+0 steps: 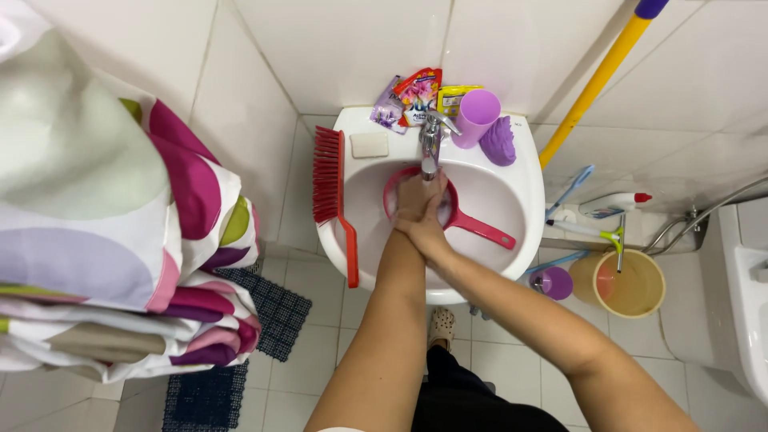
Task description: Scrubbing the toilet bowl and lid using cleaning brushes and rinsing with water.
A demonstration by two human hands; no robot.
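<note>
My left hand (417,198) and my right hand (426,232) are pressed together over the white sink (524,188), under the chrome tap (431,140). They hover above a pink scoop with a long handle (484,230) lying in the basin. The right hand overlaps the back of the left; neither holds an object. Whether water runs I cannot tell.
A red brush (332,192) lies on the sink's left rim beside a bar of soap (369,145). Sachets (412,96), a lilac cup (477,117) and a purple scrubber (499,142) sit at the back. A yellow broom handle (594,80), spray bottle (612,205), bucket (632,284) and patterned curtain (104,216) stand around.
</note>
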